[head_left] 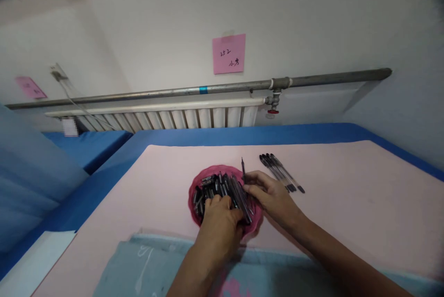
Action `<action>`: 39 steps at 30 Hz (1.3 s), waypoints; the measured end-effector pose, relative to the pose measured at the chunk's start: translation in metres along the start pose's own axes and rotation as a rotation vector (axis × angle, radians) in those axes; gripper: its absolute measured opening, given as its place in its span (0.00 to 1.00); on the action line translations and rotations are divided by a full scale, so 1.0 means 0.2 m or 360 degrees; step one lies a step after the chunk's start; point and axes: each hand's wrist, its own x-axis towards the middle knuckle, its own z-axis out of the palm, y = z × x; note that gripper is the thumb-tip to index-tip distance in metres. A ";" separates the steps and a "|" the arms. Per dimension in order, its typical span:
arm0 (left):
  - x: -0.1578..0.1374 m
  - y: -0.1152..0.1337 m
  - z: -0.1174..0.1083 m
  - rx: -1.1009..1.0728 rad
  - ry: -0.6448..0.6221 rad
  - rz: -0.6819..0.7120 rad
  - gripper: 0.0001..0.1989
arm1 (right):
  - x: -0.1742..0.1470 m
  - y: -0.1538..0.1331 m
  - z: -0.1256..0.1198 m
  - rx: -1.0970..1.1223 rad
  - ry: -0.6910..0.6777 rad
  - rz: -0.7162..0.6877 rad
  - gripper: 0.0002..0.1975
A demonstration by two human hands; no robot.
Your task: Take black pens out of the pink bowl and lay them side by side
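A round pink basket (190, 195) sits on the pink table cover, filled with black and clear pen parts (224, 185). My left hand (222, 218) reaches into it, its fingers curled down among the parts; what its fingertips grip is hidden. At the basket's right rim, my right hand (272, 195) pinches a pen without a cap (243, 166), held nearly upright with its thin tip pointing up. Behind my right hand, several assembled pens (277, 172) with black caps lie side by side on the cover.
The pink cover (347, 204) lies over a blue surface (208, 136). A grey-blue cloth (159, 260) is in front of me. White paper (41, 260) rests at the left. Behind stand a radiator (204, 117), a pipe (319, 78) and a wall with a pink note (229, 54).
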 end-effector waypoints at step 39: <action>0.31 -0.20 -0.06 -0.0008 0.0480 -0.0509 0.12 | 0.02 0.04 0.01 0.0128 -0.0113 0.0040 0.08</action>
